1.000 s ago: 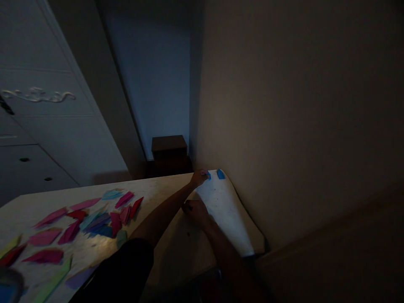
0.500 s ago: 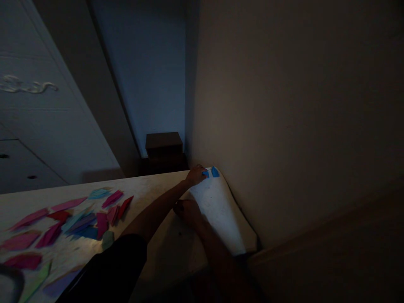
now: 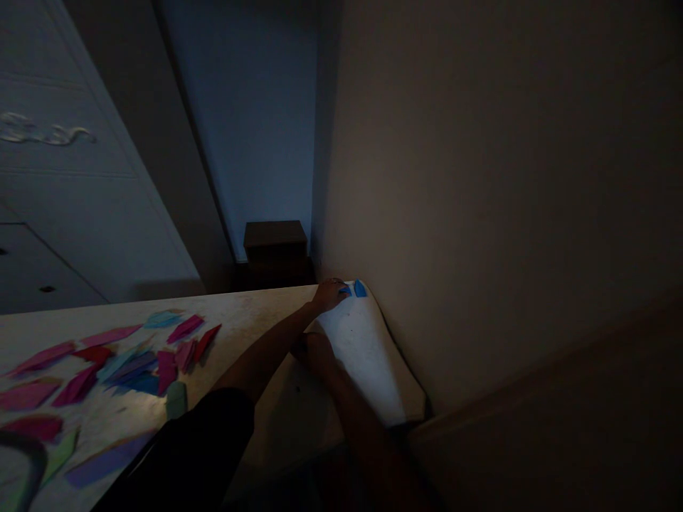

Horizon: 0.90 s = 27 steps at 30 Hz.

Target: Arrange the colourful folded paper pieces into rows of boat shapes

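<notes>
A white sheet (image 3: 357, 341) lies at the right end of the table, along the wall. Two small blue pieces, paper by their look, are at its far end. My left hand (image 3: 328, 295) reaches to that end, its fingers closed at the left blue piece (image 3: 346, 290). The other blue piece (image 3: 361, 288) lies just to the right, apart from the hand. My right hand (image 3: 316, 353) is nearer to me, curled at the sheet's left edge, which lifts slightly there. Deep shadow hides much of its fingers.
Many folded pink, red, blue and purple paper pieces (image 3: 133, 370) are spread over the table's left side. A pale green rounded object (image 3: 176, 400) sits by my left sleeve. A wall (image 3: 506, 213) borders the table's right. Beyond the far edge stands a brown box-like piece (image 3: 274, 238).
The view has shifted slightly, so the table and papers appear a little higher and farther left. Both hands keep nearly the same places on the sheet.
</notes>
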Tool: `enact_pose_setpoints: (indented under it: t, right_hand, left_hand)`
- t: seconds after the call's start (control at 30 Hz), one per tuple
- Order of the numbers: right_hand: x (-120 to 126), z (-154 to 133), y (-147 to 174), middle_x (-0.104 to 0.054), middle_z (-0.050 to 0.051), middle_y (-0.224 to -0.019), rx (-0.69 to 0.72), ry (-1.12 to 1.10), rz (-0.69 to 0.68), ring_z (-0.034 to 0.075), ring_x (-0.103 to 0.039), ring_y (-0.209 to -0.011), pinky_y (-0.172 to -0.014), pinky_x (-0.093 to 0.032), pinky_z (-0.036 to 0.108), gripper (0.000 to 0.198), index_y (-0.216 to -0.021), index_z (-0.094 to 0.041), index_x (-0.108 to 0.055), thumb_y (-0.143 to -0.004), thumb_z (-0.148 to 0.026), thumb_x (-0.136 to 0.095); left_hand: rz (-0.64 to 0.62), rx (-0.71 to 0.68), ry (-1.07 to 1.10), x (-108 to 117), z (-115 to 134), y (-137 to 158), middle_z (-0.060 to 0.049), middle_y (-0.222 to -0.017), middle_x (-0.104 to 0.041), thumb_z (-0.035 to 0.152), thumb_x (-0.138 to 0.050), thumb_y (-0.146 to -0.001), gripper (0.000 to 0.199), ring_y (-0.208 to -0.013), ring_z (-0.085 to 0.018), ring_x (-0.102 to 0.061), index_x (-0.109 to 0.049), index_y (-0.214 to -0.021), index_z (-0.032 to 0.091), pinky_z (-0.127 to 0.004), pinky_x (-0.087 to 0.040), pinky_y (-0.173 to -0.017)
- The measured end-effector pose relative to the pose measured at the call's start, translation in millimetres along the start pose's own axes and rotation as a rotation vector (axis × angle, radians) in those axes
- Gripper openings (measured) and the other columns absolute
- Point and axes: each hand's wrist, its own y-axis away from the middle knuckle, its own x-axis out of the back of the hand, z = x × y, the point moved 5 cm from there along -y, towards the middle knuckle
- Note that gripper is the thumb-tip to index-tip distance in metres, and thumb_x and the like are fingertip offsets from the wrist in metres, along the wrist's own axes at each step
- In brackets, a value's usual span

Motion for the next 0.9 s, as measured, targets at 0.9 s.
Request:
enact_pose_setpoints:
  t: [0.9]
  right_hand:
    - [11, -4, 13, -0.047, -0.002, -0.049, 0.081, -0.089, 0.165, 0.012, -0.045, -0.051, -0.052, -0.032, 0.024, 0.048, -0.051, -0.02, -0.046, -0.087, -0.052, -0.044]
  left_hand:
    - [0.379, 0.232, 0.342, 135, 17, 222, -0.004, -0.088, -0.071, 0.015, -0.057, -0.082, 0.017, -0.073, -0.012, -0.063, -0.07, -0.093, 0.017, -0.023, -0.051, -0.066]
